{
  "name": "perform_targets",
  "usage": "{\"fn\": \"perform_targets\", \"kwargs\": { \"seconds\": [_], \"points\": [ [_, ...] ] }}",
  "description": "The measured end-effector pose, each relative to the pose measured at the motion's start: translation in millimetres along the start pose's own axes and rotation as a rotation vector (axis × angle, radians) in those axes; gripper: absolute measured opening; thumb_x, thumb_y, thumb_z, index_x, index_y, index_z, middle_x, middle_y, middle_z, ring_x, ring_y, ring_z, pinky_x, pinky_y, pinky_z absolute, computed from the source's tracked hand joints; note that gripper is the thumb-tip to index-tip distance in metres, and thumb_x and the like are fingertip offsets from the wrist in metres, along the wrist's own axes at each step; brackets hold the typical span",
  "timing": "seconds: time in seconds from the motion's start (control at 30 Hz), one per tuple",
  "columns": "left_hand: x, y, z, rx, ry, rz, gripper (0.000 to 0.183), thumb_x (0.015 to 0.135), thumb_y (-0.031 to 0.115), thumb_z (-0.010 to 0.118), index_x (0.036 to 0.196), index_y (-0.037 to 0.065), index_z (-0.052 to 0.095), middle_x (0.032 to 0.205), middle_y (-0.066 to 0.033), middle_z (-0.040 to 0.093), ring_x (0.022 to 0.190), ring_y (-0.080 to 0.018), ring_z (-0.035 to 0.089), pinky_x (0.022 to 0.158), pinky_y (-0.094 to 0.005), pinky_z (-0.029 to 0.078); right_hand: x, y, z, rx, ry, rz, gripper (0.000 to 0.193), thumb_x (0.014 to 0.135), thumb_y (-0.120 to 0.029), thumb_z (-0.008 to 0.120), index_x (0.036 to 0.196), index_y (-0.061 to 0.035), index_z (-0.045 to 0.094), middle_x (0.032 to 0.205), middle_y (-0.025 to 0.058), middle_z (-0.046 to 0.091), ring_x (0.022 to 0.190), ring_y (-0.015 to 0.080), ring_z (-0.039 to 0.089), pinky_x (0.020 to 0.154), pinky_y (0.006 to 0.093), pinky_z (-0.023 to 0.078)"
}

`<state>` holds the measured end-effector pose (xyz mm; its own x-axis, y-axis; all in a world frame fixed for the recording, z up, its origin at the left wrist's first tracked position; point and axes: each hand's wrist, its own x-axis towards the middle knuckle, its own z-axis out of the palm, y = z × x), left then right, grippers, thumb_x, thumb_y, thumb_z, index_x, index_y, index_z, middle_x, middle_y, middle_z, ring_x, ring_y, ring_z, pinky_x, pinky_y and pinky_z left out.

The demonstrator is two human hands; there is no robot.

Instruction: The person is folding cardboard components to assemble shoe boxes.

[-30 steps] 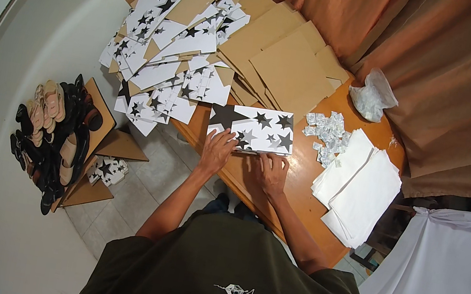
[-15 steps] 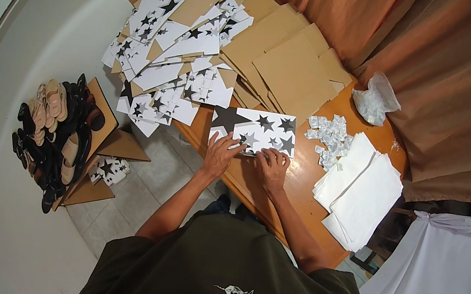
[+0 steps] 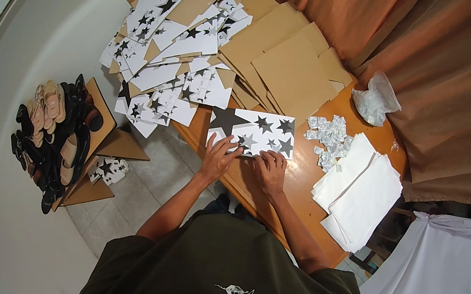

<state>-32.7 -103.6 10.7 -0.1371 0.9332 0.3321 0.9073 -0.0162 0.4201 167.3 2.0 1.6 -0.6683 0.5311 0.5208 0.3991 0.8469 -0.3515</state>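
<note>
A white box with black and grey stars (image 3: 252,133) is being steadied at the near edge of the orange-brown table (image 3: 297,198), directly in front of the person. Its near left part is being touched by the bent, slightly spread fingers of the left hand (image 3: 220,154), and its near edge, right of centre, by the curled fingers of the right hand (image 3: 271,170); whether it is being gripped or only pressed cannot be told. Small whitish packets (image 3: 332,136) and stacked white sheets (image 3: 359,189) are lying to the right, while brown cardboard pieces (image 3: 294,68) are being overlapped by star-printed pieces (image 3: 156,65) beyond.
</note>
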Motion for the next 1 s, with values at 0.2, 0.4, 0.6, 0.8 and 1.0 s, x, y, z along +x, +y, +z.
{"fn": "perform_targets", "kwargs": {
  "seconds": [0.2, 0.4, 0.6, 0.8, 1.0],
  "points": [
    [0, -5, 8, -0.013, 0.061, 0.027, 0.022, 0.085, 0.003, 0.075, 0.106, 0.010, 0.076, 0.108, -0.0038, 0.072, 0.128, -0.0248, 0.059, 0.118, -0.0614, 0.024, -2, 4, 3, -0.017, 0.000, -0.035, 0.032, 0.083, -0.007, 0.068, 0.114, -0.0111, 0.069, 0.118, 0.0053, 0.064, 0.115, 0.0275, 0.057, 0.103, 0.0511, 0.041],
    [4, -1, 4, -0.052, 0.048, -0.005, 0.016, 0.088, 0.011, 0.074, 0.103, 0.009, 0.076, 0.105, -0.0041, 0.073, 0.126, -0.0255, 0.061, 0.116, -0.0580, 0.030, 5, 4, 0, 0.069, 0.018, -0.044, 0.033, 0.081, -0.012, 0.075, 0.113, -0.0101, 0.069, 0.114, 0.0042, 0.066, 0.108, 0.0254, 0.060, 0.096, 0.0469, 0.043],
    [16, -4, -15, -0.089, -0.147, -0.061, 0.029, 0.090, 0.008, 0.070, 0.118, 0.012, 0.072, 0.117, -0.0070, 0.071, 0.127, -0.0249, 0.060, 0.112, -0.0555, 0.037, 16, 10, -4, 0.049, 0.012, 0.038, 0.033, 0.081, -0.015, 0.076, 0.113, -0.0097, 0.068, 0.117, 0.0046, 0.066, 0.103, 0.0247, 0.060, 0.092, 0.0418, 0.044],
    [7, -14, -8, 0.016, -0.176, 0.022, 0.042, 0.083, -0.005, 0.066, 0.123, 0.010, 0.070, 0.122, -0.0094, 0.069, 0.130, -0.0270, 0.058, 0.114, -0.0560, 0.036, 18, 16, -11, 0.055, -0.108, -0.063, 0.031, 0.084, -0.013, 0.072, 0.114, -0.0078, 0.067, 0.119, 0.0055, 0.065, 0.105, 0.0247, 0.059, 0.092, 0.0436, 0.044],
    [4, -8, -6, 0.017, -0.163, 0.040, 0.047, 0.079, -0.010, 0.063, 0.123, 0.006, 0.070, 0.123, -0.0115, 0.070, 0.130, -0.0296, 0.057, 0.115, -0.0554, 0.037, 16, 20, -15, 0.043, -0.191, -0.107, 0.031, 0.085, -0.012, 0.070, 0.114, -0.0036, 0.066, 0.119, 0.0076, 0.065, 0.099, 0.0263, 0.059, 0.088, 0.0418, 0.046]
  ]
}}
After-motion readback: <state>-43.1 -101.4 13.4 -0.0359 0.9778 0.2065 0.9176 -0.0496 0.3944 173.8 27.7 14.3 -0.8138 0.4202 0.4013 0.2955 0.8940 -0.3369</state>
